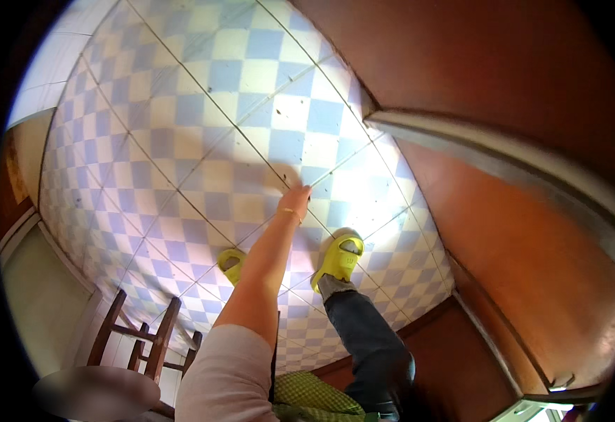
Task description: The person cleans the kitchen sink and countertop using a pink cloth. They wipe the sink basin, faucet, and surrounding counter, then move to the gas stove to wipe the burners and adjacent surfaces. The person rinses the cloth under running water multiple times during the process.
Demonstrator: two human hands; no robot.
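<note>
My left hand reaches forward over the checkered tile floor, near the middle of the view. A thin bracelet circles its wrist. The fingers look curled, with a small dark spot at their right edge; whether they hold something cannot be told. Beyond them lie small dark crumbs on the blue and white squares. Two yellow-green slippers are below: one on my foot at the right, the other partly behind my forearm. My right hand is out of view.
Reddish-brown panels with a pale metal strip border the floor on the right. Dark wooden furniture legs stand at the lower left, beside a blurred patch. A pale framed panel is at the left edge. Green checked cloth hangs at my front.
</note>
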